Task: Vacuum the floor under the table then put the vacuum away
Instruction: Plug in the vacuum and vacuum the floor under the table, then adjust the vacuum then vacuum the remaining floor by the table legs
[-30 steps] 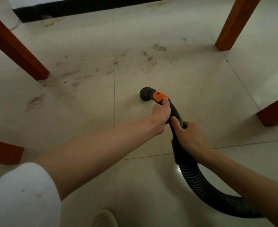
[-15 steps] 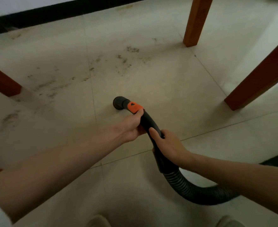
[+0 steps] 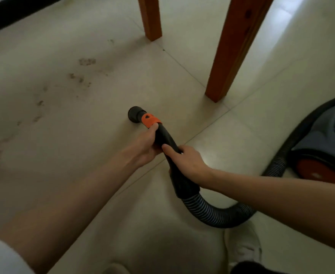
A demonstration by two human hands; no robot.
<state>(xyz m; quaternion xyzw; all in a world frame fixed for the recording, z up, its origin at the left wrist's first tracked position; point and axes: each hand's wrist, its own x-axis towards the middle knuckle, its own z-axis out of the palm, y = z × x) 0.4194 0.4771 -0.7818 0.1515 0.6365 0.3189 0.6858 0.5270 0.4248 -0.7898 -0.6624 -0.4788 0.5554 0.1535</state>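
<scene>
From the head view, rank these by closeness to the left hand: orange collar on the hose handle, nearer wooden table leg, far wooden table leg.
1. Orange collar, at the left hand's thumb.
2. Nearer wooden table leg, right.
3. Far wooden table leg, ahead.

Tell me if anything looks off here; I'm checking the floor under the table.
Brownish dirt patches are scattered across the pale floor tiles, left of the table legs. The vacuum nozzle has not reached them yet.
</scene>
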